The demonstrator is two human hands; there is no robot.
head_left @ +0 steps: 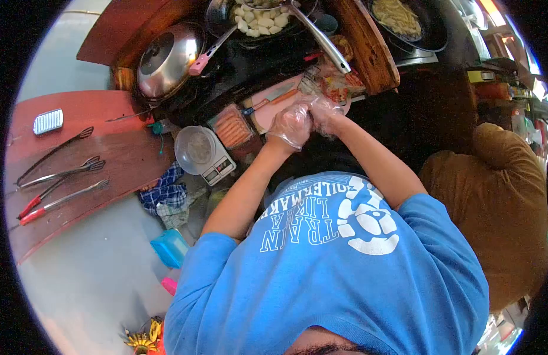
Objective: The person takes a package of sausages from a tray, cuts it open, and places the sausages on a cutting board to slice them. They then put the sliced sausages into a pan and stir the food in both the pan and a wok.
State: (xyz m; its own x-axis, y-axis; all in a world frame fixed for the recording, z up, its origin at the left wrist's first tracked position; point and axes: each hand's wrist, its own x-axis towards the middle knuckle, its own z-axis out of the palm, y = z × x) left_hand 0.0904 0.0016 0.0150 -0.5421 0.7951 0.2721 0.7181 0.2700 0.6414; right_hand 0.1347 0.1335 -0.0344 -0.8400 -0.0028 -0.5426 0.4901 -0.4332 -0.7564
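My left hand (293,125) and my right hand (326,113) both wear clear plastic gloves and meet in front of my chest. Their fingers are curled in against each other; whatever lies between them is hidden. Just beyond them a pink cutting board (263,118) carries a knife (278,99) with an orange and blue handle. A plastic-wrapped pack of sausages (231,126) is left of my left hand. Past my right hand lie a crumpled wrapper and red-looking packaging (336,89), blurred in detail.
A digital scale (219,170) bears a clear bowl (194,148). Ahead, a pan (217,15) holds white pieces, with a metal-handled utensil (324,41) across it. Fries sit in another pan (436,35). A lid (167,62) and tongs (66,204) are leftward; a person in brown (493,219) is rightward.
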